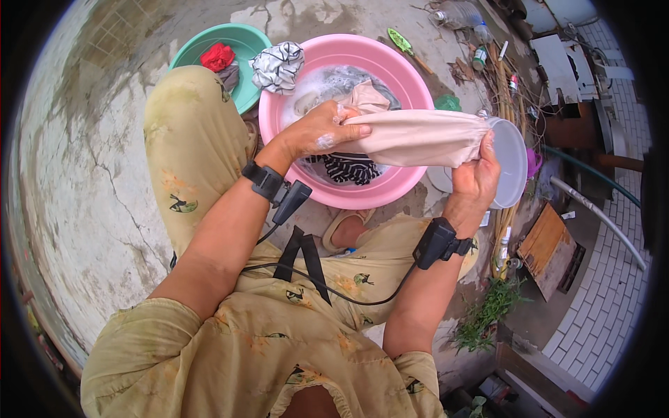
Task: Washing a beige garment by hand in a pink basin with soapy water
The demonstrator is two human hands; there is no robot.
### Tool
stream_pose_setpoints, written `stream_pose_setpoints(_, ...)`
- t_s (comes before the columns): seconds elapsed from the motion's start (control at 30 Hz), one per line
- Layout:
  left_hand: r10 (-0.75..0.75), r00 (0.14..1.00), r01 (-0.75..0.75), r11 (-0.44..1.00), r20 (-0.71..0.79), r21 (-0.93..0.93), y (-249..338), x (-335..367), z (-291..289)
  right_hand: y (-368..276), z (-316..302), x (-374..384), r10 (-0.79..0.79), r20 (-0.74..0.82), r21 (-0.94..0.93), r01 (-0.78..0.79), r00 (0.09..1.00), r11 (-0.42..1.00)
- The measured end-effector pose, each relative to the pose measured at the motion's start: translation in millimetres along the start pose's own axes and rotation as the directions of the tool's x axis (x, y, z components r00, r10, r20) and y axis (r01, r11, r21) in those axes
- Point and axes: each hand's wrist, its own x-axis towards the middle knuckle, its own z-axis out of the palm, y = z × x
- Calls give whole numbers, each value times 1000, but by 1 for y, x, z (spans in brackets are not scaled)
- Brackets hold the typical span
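A pale pink garment point(418, 136) is stretched sideways between my two hands above the right side of a pink basin point(412, 90). My left hand point(322, 131), with suds on its skin, closes its fingers on the cloth over the basin. At the gathered end, beyond the rim, my right hand point(478, 171) pinches the fabric. More wet laundry lies below in foamy water, among it a black-and-white striped cloth point(350, 168) and a grey cloth point(341, 82). A white cloth with dark lines point(277, 67) hangs over the basin's left rim.
A green basin point(245, 94) holding a red cloth point(217, 57) stands at left. A white bucket point(512, 164) is beside my right hand. A green brush point(400, 40) lies behind the pink basin. Bottles, sticks, a wooden board point(547, 244) and a hose point(592, 202) are at right.
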Motion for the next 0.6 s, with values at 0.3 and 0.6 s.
stream_pose_setpoints(0.3, 69, 992, -128, 630, -108, -766, -12, 9, 17, 55, 43, -37, 72, 338, -192, -6, 938, 981)
stream_pose_setpoints(0.6, -472, 834, 151, 692, -285, -706, -6, 8, 58, 124, 58, -44, -267, 409, -866, 463, 873, 189)
